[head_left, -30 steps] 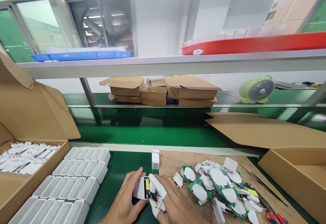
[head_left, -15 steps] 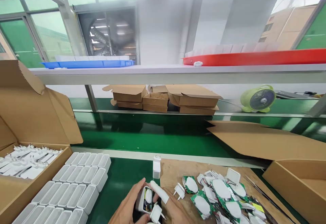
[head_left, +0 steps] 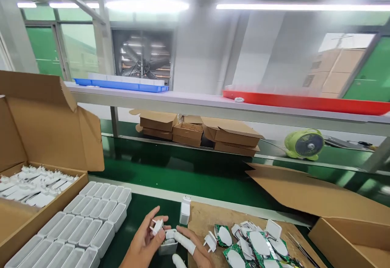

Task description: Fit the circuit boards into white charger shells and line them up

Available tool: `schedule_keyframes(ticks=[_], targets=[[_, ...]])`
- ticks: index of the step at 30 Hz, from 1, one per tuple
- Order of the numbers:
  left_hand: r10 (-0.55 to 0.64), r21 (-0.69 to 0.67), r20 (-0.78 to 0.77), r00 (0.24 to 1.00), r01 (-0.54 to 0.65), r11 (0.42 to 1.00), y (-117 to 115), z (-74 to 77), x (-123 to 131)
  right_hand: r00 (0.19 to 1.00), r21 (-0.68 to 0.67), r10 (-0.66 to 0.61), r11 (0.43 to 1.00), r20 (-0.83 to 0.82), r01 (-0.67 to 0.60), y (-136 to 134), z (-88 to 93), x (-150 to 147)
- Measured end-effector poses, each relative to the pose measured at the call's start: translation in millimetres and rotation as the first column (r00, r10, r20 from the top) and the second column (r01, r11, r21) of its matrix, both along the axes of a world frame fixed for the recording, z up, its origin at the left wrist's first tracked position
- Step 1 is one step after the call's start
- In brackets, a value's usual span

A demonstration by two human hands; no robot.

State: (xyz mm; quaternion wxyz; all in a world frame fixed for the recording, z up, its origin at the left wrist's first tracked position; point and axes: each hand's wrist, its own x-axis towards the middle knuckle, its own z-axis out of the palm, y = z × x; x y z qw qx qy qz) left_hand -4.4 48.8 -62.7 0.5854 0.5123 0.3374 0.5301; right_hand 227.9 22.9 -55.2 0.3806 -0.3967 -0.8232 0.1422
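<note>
My left hand (head_left: 143, 241) is at the bottom edge, with a small white plug cap (head_left: 157, 225) pinched at its fingertips. My right hand (head_left: 190, 249), with white finger cots, holds a white charger housing (head_left: 168, 244) against the left palm. Both hands hover over the green mat (head_left: 140, 215). A finished white charger (head_left: 184, 211) stands upright just beyond the hands. To the right lie a loose plug cap (head_left: 210, 241) and a heap of green circuit boards (head_left: 256, 245) on a brown board (head_left: 207, 219).
Rows of white housings (head_left: 91, 215) lie left of the hands. An open cardboard box (head_left: 36, 178) holds white parts. A second box (head_left: 350, 239) is at the right. Beyond run a green conveyor (head_left: 195, 174), flat cartons (head_left: 198, 132), a green fan (head_left: 303, 144) and a shelf with blue and red trays.
The camera tilted up, so the hands dropped towards the bottom edge. The plug cap that sat under my right fingers is now pinched in my left fingertips, apart from the housing.
</note>
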Motion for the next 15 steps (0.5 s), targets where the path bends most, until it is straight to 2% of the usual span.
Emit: schedule_keyframes(ticks=[3,6,11,15], targets=[[0.027,-0.093,0.023,0.999,-0.025,0.995,-3.2,20.1,1.9,0.992,0.023,0.036,0.999,0.118,-0.039,-0.2,11.3,-2.8],[0.038,-0.106,-0.013,0.999,-0.039,0.994,-3.2,32.5,0.9,0.973,0.031,0.078,0.996,0.215,-0.087,3.2,27.4,-9.2],[0.045,-0.077,-0.051,0.998,-0.049,0.996,-0.6,35.2,-3.9,0.960,0.020,0.167,0.984,0.227,-0.176,12.9,43.9,-18.7],[0.031,-0.130,0.011,0.999,-0.029,0.991,-0.1,35.2,-6.5,0.959,0.032,0.170,0.983,0.225,-0.181,18.8,36.2,-24.7]])
